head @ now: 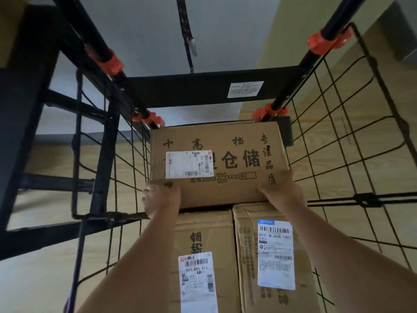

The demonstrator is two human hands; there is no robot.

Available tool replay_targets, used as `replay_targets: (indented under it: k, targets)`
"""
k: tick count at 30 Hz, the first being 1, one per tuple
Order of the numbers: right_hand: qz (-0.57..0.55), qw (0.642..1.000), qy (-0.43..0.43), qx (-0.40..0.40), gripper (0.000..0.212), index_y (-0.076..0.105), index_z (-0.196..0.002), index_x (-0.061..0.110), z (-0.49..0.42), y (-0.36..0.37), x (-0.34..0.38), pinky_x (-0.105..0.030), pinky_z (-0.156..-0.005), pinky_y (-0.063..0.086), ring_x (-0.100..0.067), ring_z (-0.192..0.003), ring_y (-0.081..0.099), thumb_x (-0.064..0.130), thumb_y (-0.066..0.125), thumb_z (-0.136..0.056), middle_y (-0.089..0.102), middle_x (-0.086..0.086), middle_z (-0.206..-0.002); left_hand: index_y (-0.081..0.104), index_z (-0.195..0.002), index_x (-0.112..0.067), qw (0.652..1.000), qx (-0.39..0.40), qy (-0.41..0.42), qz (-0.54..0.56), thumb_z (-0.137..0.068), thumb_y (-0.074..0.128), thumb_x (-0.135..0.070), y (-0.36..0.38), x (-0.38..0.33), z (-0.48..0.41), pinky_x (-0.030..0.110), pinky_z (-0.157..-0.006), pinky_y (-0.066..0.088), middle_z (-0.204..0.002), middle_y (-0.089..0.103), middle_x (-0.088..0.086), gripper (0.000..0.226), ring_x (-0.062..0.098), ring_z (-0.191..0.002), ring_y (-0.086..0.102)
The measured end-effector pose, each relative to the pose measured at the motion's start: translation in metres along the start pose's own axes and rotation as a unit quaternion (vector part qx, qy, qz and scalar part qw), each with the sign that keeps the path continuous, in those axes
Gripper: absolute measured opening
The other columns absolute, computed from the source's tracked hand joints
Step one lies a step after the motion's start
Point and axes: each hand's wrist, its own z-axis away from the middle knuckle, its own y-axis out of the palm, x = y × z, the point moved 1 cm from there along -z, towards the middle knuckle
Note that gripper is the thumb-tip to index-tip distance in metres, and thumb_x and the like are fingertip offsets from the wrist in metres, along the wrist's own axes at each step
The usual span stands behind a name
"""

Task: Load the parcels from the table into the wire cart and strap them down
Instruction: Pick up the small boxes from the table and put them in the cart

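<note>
Between the left hand (161,201) and right hand (282,190) is a parcel (216,166) of matt brown corrugated cardboard, printed in black ink, bearing a smooth, slightly glossy white paper label (189,164). Below the wrists lie two more cardboard boxes (248,240), creased and rougher, with shiny paper labels. Either side of the hands, the wire cart (338,136) is thin black-coated metal mesh with orange plastic clamps (327,40). Beyond the hands hangs a woven fabric strap (187,41).

The far carton (216,163) is showing printed "仓储" and "2000X1500/1200X400". The near-left carton's label (197,281) is reading "521 880 013"; other labels' print is staying too blurred to read.
</note>
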Motion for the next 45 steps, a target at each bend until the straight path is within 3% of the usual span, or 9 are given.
replay_targets:
  k: [6, 11, 14, 18, 28, 31, 34, 38, 45]
  targets:
    - [-0.003, 1.0, 0.01, 0.01, 0.076, 0.028, -0.135, 0.02, 0.002, 0.003, -0.011, -0.038, -0.077, 0.044, -0.035, -0.11, 0.054, 0.042, 0.072, -0.077, 0.058, -0.013, -0.118, 0.028, -0.143, -0.002, 0.998, 0.03, -0.051, -0.03, -0.089, 0.057, -0.044, 0.002, 0.004, 0.004, 0.045, -0.089, 0.046, -0.137, 0.043, 0.018, 0.074, 0.034, -0.121, 0.045]
    - [-0.011, 1.0, 0.012, -0.001, 0.079, 0.028, -0.145, 0.016, 0.012, -0.003, -0.005, -0.051, -0.099, 0.045, -0.036, -0.124, 0.047, 0.038, 0.069, -0.082, 0.048, -0.016, -0.135, 0.025, -0.146, -0.006, 0.998, 0.031, -0.048, 0.015, -0.089, 0.06, -0.038, -0.003, 0.002, 0.01, 0.042, -0.084, 0.043, -0.137, 0.043, 0.015, 0.074, 0.031, -0.116, 0.047]
    - [-0.021, 1.0, 0.009, -0.005, 0.076, 0.028, -0.147, 0.018, 0.024, -0.007, -0.004, -0.052, -0.101, 0.044, -0.037, -0.126, 0.045, 0.037, 0.067, -0.085, 0.045, -0.016, -0.138, 0.034, -0.138, -0.008, 0.998, 0.029, -0.043, 0.034, -0.087, 0.062, -0.033, -0.012, 0.0, 0.019, 0.037, -0.072, 0.038, -0.13, 0.047, 0.015, 0.064, 0.028, -0.099, 0.047]
    - [-0.032, 0.999, 0.007, -0.012, 0.075, 0.03, -0.146, 0.019, 0.043, -0.01, -0.009, -0.053, -0.101, 0.045, -0.037, -0.124, 0.045, 0.04, 0.067, -0.085, 0.043, -0.017, -0.137, 0.039, -0.135, -0.009, 0.998, 0.018, -0.022, 0.059, -0.084, 0.066, -0.023, -0.022, 0.004, 0.037, 0.036, -0.07, 0.041, -0.133, 0.047, 0.015, 0.06, 0.032, -0.112, 0.054]
    - [-0.04, 0.998, 0.047, 0.016, 0.107, 0.022, -0.149, 0.018, 0.101, -0.001, -0.066, -0.051, -0.095, 0.05, -0.037, -0.125, 0.047, 0.039, 0.088, -0.067, 0.045, -0.017, -0.138, 0.031, -0.144, -0.01, 0.997, 0.04, -0.019, 0.063, -0.088, 0.06, -0.021, -0.025, 0.079, 0.106, 0.046, -0.105, 0.039, -0.144, 0.042, 0.013, 0.064, 0.031, -0.129, 0.043]
    - [-0.062, 0.996, 0.065, 0.03, 0.096, 0.03, -0.136, 0.017, 0.11, 0.01, -0.086, -0.05, -0.095, 0.05, -0.036, -0.12, 0.052, 0.032, 0.091, -0.064, 0.05, -0.016, -0.132, 0.03, -0.14, -0.009, 0.995, 0.09, -0.047, -0.003, -0.075, 0.076, -0.041, -0.011, 0.098, 0.111, 0.041, -0.097, 0.044, -0.133, 0.049, 0.01, 0.086, 0.026, -0.118, 0.05]
    - [-0.074, 0.996, 0.052, 0.022, 0.078, 0.034, -0.114, 0.023, 0.11, 0.015, -0.088, -0.045, -0.089, 0.052, -0.031, -0.111, 0.057, 0.031, 0.092, -0.062, 0.056, -0.011, -0.125, 0.04, -0.124, -0.01, 0.991, 0.109, -0.071, 0.027, -0.07, 0.083, -0.042, -0.003, 0.105, 0.107, 0.04, -0.081, 0.054, -0.112, 0.062, 0.008, 0.076, 0.027, -0.098, 0.062]
    - [-0.062, 0.997, 0.05, 0.022, 0.079, 0.032, -0.108, 0.025, 0.108, 0.012, -0.081, -0.041, -0.082, 0.052, -0.03, -0.11, 0.058, 0.033, 0.093, -0.059, 0.057, -0.009, -0.121, 0.041, -0.122, -0.01, 0.991, 0.107, -0.07, 0.041, -0.069, 0.084, -0.044, -0.002, 0.105, 0.102, 0.042, -0.084, 0.055, -0.108, 0.062, 0.008, 0.076, 0.027, -0.097, 0.063]
    - [-0.021, 0.999, 0.043, 0.006, 0.111, 0.013, -0.154, 0.018, 0.12, 0.0, -0.067, -0.051, -0.105, 0.039, -0.038, -0.137, 0.031, 0.035, 0.085, -0.071, 0.034, -0.018, -0.148, 0.024, -0.145, -0.003, 0.988, 0.115, -0.085, 0.06, -0.08, 0.073, -0.025, -0.018, 0.089, 0.108, 0.044, -0.101, 0.047, -0.136, 0.048, 0.014, 0.084, 0.029, -0.121, 0.051]
